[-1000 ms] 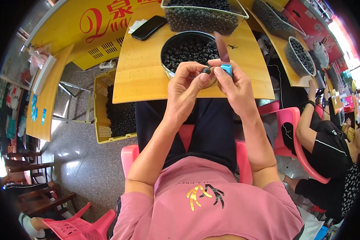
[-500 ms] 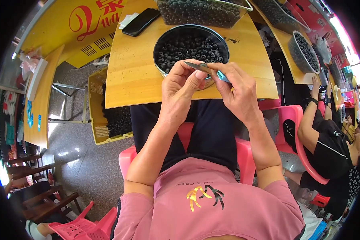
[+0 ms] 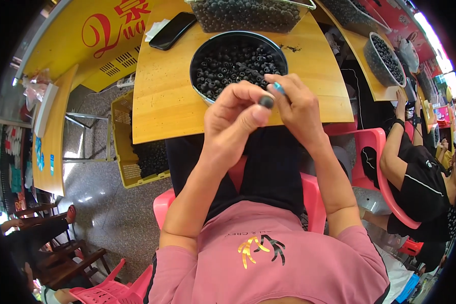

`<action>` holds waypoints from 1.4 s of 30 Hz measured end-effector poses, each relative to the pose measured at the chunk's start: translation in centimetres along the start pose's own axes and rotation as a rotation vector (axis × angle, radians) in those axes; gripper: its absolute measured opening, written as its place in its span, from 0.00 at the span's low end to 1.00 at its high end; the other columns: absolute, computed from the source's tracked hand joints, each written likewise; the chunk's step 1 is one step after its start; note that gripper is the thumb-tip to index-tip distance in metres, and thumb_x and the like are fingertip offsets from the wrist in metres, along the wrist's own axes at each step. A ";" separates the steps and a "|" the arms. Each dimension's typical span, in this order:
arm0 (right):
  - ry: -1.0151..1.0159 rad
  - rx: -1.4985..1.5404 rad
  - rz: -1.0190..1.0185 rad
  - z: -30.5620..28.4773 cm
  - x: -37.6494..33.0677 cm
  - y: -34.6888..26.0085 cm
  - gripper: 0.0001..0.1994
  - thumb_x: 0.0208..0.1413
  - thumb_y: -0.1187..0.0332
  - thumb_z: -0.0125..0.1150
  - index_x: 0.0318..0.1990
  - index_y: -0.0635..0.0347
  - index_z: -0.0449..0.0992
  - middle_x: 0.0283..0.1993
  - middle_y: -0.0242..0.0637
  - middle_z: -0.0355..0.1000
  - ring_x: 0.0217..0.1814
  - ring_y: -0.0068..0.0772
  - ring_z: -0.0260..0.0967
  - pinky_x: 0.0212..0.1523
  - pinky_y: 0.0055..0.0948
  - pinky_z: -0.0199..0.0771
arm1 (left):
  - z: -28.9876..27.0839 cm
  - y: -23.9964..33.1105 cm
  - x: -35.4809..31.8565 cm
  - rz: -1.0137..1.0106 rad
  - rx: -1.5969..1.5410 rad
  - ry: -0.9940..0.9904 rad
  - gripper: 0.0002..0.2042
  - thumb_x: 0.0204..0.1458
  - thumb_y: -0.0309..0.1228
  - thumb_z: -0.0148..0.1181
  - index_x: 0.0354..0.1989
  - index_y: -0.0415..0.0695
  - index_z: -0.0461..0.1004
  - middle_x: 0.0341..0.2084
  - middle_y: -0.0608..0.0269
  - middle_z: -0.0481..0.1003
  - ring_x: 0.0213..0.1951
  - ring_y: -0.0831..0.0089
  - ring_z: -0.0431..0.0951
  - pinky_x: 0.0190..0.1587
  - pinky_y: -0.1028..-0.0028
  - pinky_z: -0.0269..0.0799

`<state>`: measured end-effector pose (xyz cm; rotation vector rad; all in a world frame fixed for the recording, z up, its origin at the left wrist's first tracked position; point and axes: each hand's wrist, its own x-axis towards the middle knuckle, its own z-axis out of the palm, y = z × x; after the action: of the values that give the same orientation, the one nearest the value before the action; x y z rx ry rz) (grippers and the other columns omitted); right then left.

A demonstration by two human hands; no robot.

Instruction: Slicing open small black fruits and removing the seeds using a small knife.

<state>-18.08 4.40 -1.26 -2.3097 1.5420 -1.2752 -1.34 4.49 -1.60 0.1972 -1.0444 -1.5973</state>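
My left hand pinches a small dark round piece between thumb and forefinger, just over the table's near edge. Close beside it, my right hand is closed round a small knife with a turquoise handle; its blade hardly shows from here. Beyond both hands stands a round bowl with a dark inside. Many small dark round pieces fill it, several with a pale ring or hole on top.
On the wooden table lie a black phone and a clear tub of dark round pieces. A yellow crate stands on the floor at left. To the right, a seated person is beside another table with a tub.
My left hand has turned and drawn the dark piece back from the knife. The blade, earlier pointing left across the left fingertips, now barely shows. My right hand has shifted slightly.
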 end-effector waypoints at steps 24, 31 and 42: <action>-0.166 0.989 0.369 -2.3 1.0 -4.7 0.08 0.58 0.71 0.62 0.42 0.65 0.78 0.38 0.31 0.74 0.40 0.18 0.71 0.42 0.20 0.71 | -0.9 -0.2 -2.4 -0.254 -0.538 0.070 0.11 0.58 0.26 0.56 0.48 0.38 0.76 0.35 0.59 0.77 0.34 0.71 0.75 0.40 0.74 0.72; 0.151 0.543 0.089 -1.2 0.6 -4.9 0.05 0.59 0.74 0.59 0.39 0.67 0.74 0.34 0.30 0.73 0.36 0.20 0.69 0.36 0.21 0.69 | -0.2 0.2 -2.5 -0.286 -0.641 0.088 0.13 0.59 0.28 0.55 0.51 0.39 0.74 0.36 0.59 0.77 0.33 0.71 0.75 0.40 0.75 0.71; 0.203 0.693 0.380 -2.4 -0.1 -2.3 0.09 0.62 0.65 0.59 0.41 0.62 0.76 0.32 0.27 0.72 0.31 0.11 0.62 0.31 0.13 0.59 | -5.2 9.2 -5.7 0.107 0.187 0.262 0.10 0.54 0.21 0.59 0.45 0.37 0.73 0.35 0.55 0.76 0.33 0.73 0.75 0.39 0.76 0.73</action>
<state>-18.05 6.46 1.38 -1.4306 1.2246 -1.6267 10.29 7.24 -0.44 0.4578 -0.9815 -1.3363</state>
